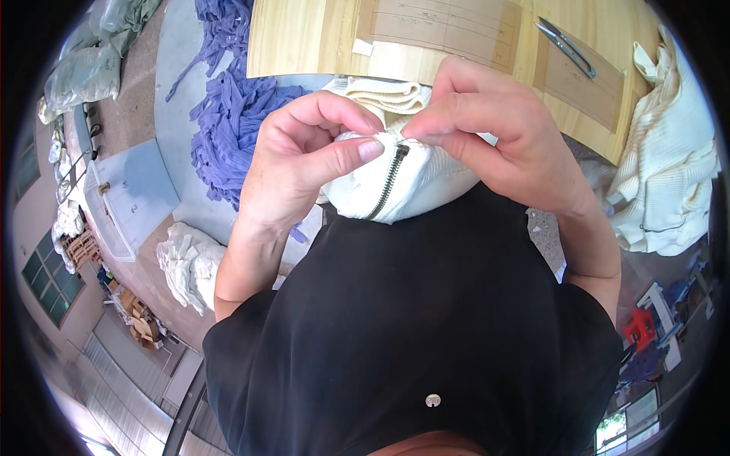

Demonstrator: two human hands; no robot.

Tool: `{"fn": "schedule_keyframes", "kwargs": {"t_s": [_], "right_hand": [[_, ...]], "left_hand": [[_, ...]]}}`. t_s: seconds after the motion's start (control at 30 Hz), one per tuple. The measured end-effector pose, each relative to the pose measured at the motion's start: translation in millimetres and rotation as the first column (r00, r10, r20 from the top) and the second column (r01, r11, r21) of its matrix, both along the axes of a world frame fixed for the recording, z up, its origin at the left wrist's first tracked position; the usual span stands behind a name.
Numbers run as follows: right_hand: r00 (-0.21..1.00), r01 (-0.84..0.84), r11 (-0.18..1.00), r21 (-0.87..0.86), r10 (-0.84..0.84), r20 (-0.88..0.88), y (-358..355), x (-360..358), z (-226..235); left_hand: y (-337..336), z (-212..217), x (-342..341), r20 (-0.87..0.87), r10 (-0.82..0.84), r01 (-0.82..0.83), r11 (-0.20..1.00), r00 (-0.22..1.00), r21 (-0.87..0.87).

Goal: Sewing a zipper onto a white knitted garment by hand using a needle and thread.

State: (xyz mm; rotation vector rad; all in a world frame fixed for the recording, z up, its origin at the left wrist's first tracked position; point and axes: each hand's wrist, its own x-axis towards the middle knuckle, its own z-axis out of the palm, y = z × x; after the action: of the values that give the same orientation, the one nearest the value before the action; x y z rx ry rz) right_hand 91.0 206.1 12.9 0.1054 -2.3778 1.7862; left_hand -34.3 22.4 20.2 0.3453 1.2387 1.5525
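A cream-white ribbed garment [437,188] lies bunched in front of my body, with a dark metal zipper [388,182] running down it. My left hand [300,152] pinches the fabric between thumb and forefinger, just left of the zipper's upper end. Close beside it, my right hand [498,118] has thumb and forefinger pressed together at the same edge. A thin, short line shows at the right fingertips, too fine to identify. More folded cream fabric [391,95] sits behind the fingertips, against the board.
Thread snips [566,47] lie on a wooden board [304,38] with brown paper patterns taped to it. A purple fabric heap [228,137] is at the left. Cream garments [661,167] hang at the right; a white cloth pile [190,262] lies lower left.
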Motion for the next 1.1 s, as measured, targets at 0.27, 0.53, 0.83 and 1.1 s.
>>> {"fn": "schedule_keyframes", "kwargs": {"t_s": [0.27, 0.53, 0.83, 1.1], "right_hand": [[0.999, 0.004, 1.000, 0.025, -0.003, -0.043, -1, -1, 1], [0.998, 0.015, 1.000, 0.014, -0.014, -0.061, -4, -3, 1], [0.978, 0.079, 0.992, 0.103, -0.058, -0.198, -21, -2, 6], [0.883, 0.270, 0.799, 0.538, 0.018, -0.470, -35, -4, 23]], "left_hand": [[3, 4, 4, -0.007, 0.004, -0.004, 1.000, 1.000, -0.029], [4, 5, 3, 0.055, -0.032, 0.033, 0.999, 0.998, -0.018], [2, 7, 1, 0.029, -0.010, 0.011, 0.999, 1.000, -0.044], [3, 12, 2, 0.050, 0.007, -0.008, 1.000, 0.999, 0.006]]}}
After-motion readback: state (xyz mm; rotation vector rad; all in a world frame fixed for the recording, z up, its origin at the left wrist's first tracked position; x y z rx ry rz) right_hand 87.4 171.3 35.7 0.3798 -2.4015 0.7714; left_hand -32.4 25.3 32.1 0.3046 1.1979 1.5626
